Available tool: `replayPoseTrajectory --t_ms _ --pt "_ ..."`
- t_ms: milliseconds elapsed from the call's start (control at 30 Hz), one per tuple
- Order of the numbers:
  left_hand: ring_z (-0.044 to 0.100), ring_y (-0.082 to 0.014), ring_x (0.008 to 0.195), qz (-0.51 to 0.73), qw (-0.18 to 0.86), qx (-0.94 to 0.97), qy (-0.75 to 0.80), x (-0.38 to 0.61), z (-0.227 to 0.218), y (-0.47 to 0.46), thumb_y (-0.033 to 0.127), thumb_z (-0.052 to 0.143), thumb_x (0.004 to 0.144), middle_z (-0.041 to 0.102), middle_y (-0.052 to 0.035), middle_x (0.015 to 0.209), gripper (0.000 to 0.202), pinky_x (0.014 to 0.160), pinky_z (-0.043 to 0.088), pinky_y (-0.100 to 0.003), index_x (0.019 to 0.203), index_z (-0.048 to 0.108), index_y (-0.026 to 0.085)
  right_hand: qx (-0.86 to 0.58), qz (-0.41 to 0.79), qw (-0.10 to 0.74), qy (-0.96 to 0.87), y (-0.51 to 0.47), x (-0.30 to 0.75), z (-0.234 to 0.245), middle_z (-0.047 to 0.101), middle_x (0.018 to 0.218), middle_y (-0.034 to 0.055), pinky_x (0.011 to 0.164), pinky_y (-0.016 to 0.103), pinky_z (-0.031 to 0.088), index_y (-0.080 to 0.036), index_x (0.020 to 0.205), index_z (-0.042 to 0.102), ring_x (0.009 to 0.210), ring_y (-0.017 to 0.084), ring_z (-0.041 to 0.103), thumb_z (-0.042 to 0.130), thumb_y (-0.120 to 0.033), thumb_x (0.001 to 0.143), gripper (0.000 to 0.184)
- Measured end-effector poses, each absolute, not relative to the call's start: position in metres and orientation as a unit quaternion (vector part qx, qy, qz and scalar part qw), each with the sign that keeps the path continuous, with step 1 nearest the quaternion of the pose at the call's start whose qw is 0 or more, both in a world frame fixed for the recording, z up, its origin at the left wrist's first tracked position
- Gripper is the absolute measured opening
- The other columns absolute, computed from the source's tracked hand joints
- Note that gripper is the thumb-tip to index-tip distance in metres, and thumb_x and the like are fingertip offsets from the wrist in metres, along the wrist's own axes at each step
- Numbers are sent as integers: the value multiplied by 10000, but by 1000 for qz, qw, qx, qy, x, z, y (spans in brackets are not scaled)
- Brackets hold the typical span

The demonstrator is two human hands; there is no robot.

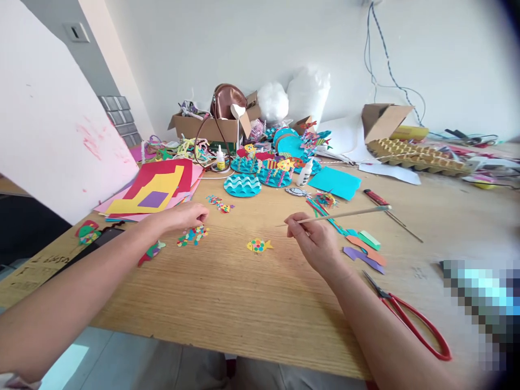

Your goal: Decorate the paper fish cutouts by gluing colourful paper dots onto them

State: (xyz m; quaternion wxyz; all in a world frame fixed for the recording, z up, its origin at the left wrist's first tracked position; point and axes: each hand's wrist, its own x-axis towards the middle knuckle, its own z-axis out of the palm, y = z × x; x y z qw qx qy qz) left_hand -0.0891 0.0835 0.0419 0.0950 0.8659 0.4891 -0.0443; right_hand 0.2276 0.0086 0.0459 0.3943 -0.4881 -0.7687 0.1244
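Forearms [60, 303] outstretched (right hand [314, 244] on stick [341, 215])

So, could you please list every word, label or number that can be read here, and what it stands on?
No text here can be read.
Dark marks on the table, at its left edge: too blurred to read.
Label on the small glue bottle: too small.
White glue bottle: label too small.
Wooden stick in the right hand: no marking visible.

Home craft table [252, 303]: paper scraps [363, 249], glue [220, 158].
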Motion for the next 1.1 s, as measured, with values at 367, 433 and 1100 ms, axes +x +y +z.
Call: replayPoseTrajectory --t_ms 367,433,1100 --pt "497 -121 592 -25 99 852 513 -96 54 81 160 440 685 550 25 627 123 523 307 -209 698 559 187 -482 109 379 -783 9 229 44 646 720 15 514 217 363 -192 567 509 525 102 534 382 -280 857 329" --pt "501 -123 602 -20 97 848 521 -100 59 79 167 435 698 551 20 634 130 528 311 -210 704 564 181 -480 104 377 -785 9 229 45 646 726 15 511 219 362 -192 565 509 512 99 527 382 -280 858 331" --pt "547 -155 682 -19 87 855 510 -126 43 63 110 485 688 616 -13 691 166 593 347 -230 701 632 187 -482 97 380 -784 9 228 43 643 732 10 498 228 361 -192 532 501 477 91 506 390 -289 850 350"
